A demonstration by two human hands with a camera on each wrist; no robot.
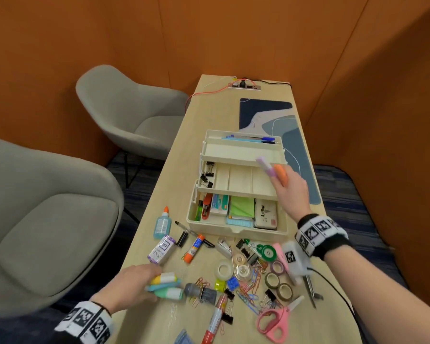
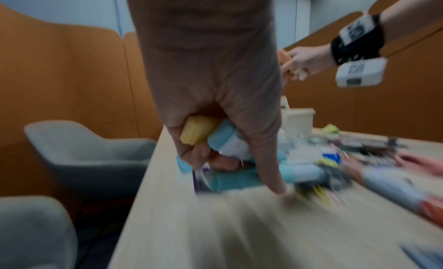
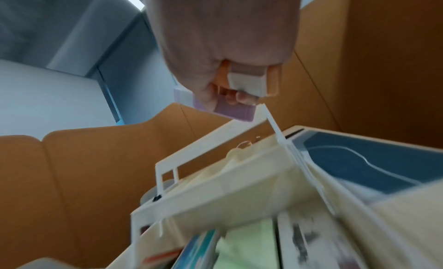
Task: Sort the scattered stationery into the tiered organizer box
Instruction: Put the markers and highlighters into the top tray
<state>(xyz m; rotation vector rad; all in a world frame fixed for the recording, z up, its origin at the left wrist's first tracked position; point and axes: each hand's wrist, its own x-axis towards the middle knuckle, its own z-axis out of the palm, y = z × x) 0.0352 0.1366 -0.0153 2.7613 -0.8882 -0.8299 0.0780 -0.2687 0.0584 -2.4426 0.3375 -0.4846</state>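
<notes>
At the table's near left edge, the left hand (image 1: 132, 285) curls round stubby yellow, blue and green pastel highlighters (image 1: 165, 285), seemingly gathering a batch. Rightward, the cream plastic tiered organizer box (image 1: 236, 184) stands open. Over its right end, the right hand (image 1: 292, 189) pinches chunky purple and orange highlighters (image 1: 274, 171), likely aiming for an upper tray.

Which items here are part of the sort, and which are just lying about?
Job:
- organizer
- purple and orange highlighters in right hand
- highlighters in left hand
- loose glue bottle, tape rolls, pink scissors, paper clips

Lying about:
- blue mat
- power strip
- chairs
</notes>
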